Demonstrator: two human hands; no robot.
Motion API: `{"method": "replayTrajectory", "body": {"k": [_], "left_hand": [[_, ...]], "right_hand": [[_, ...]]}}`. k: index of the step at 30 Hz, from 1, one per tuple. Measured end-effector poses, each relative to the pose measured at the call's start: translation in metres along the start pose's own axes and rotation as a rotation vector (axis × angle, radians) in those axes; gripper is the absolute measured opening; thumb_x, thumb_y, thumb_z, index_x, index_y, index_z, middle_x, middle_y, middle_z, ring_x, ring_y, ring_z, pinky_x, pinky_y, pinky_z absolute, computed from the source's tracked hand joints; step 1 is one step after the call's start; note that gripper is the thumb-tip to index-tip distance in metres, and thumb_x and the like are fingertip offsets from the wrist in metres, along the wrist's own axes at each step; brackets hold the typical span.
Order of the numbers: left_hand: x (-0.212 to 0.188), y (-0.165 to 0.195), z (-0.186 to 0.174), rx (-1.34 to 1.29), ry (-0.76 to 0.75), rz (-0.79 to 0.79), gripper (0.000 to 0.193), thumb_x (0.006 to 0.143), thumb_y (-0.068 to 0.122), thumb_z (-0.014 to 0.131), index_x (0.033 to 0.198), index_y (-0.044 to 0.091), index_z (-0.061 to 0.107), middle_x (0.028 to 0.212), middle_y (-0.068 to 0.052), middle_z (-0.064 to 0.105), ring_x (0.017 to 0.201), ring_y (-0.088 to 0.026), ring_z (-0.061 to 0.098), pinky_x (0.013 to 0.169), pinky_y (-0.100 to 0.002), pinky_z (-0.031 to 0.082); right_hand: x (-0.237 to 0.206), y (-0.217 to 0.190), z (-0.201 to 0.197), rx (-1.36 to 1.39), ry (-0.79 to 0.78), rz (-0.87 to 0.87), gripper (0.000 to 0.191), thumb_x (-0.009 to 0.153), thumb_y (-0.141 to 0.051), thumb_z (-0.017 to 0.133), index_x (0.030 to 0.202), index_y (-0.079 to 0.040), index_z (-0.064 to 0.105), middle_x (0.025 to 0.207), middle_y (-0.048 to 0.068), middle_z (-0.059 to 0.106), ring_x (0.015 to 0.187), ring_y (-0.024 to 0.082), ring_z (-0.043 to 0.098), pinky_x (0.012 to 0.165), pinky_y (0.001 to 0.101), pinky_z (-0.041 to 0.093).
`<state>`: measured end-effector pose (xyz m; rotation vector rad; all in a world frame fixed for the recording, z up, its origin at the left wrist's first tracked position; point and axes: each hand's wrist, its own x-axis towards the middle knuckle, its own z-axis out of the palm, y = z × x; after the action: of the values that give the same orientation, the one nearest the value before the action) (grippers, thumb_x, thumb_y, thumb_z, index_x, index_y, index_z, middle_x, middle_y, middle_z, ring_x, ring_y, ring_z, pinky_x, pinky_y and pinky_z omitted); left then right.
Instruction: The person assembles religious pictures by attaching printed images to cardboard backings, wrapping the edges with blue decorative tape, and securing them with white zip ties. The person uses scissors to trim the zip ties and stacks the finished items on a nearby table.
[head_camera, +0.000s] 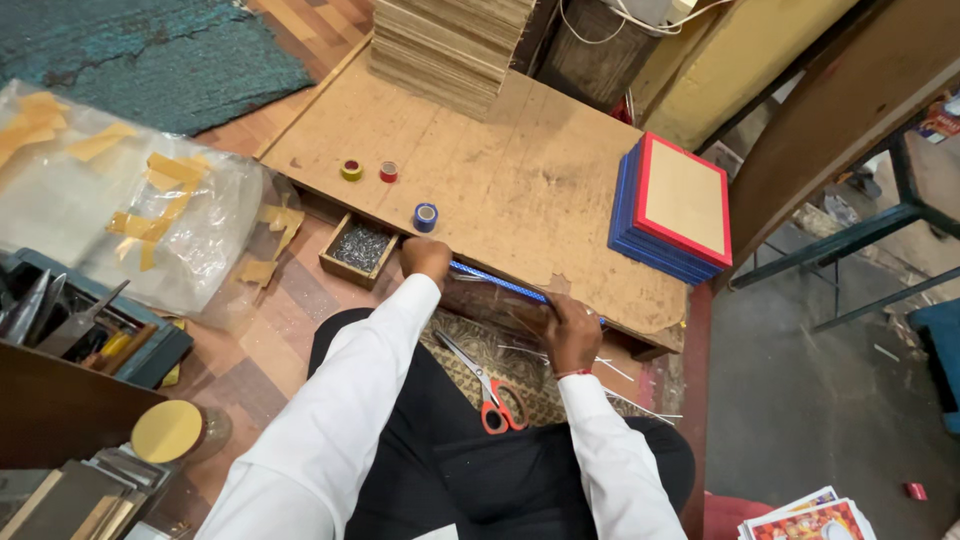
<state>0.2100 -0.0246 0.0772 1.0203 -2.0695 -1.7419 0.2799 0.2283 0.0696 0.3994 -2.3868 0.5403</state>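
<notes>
— Where is the blue strip (497, 282) and how does it lie?

— It lies along the front edge of the low board (500, 170), just before the person's knees. Its long axis runs from the left hand (425, 257) toward the right hand (572, 330), dropping a little to the right side of the picture.

— What do the hands do with it?

— The left hand is closed like a fist on the left end of the strip. The right hand rests on the right end with fingers bent down; I think it presses a clear plastic sheet (490, 305) there, but the view is poor and I cannot tell how tight the grip is.

— What is around?

— Red-handled scissors (490, 390) lie on the lap, points toward the left hand. A blue tape roll (425, 217) stands on the board just above that hand, a small box of nails (359, 248) is beside it, and a stack of frames (672, 208) lies at the right.
</notes>
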Motion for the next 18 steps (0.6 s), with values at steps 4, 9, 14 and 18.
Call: {"method": "replayTrajectory", "body": {"k": [4,9,14,18], "left_hand": [[-0.033,-0.001,0.015,0.281,-0.116,0.983,0.012,0.090,0.009,0.062,0.096,0.004,0.072,0.093,-0.021,0.072,0.089,-0.038,0.070,0.077,-0.047,0.055],[-0.083,-0.015,0.051,0.366,-0.426,1.304,0.006,0.073,0.010,0.068,0.079,0.011,0.070,0.079,-0.015,0.073,0.081,-0.038,0.070,0.075,-0.052,0.053],[-0.054,-0.012,0.054,0.557,-0.579,1.220,0.007,0.081,0.016,0.068,0.082,0.012,0.074,0.082,-0.018,0.072,0.081,-0.039,0.070,0.073,-0.053,0.055],[-0.012,0.002,0.007,0.679,-0.551,1.047,0.014,0.076,0.024,0.076,0.086,0.015,0.080,0.086,-0.017,0.074,0.086,-0.038,0.071,0.077,-0.052,0.055]], "right_hand": [[0.019,0.021,0.003,0.020,-0.184,0.130,0.020,0.080,-0.018,0.080,0.100,-0.015,0.080,0.098,0.012,0.076,0.091,0.034,0.072,0.082,0.0421,0.056],[0.029,0.028,0.002,0.037,-0.397,0.182,0.025,0.081,-0.023,0.079,0.105,-0.018,0.080,0.097,0.015,0.075,0.088,0.035,0.073,0.078,0.0434,0.058],[0.031,0.031,-0.009,0.047,-0.463,0.205,0.024,0.083,-0.026,0.080,0.105,-0.016,0.080,0.095,0.016,0.074,0.089,0.035,0.072,0.079,0.0428,0.057],[0.034,0.063,-0.031,0.046,-0.474,0.148,0.026,0.082,-0.027,0.084,0.102,-0.010,0.080,0.094,0.018,0.075,0.087,0.035,0.072,0.077,0.0413,0.056]]}}
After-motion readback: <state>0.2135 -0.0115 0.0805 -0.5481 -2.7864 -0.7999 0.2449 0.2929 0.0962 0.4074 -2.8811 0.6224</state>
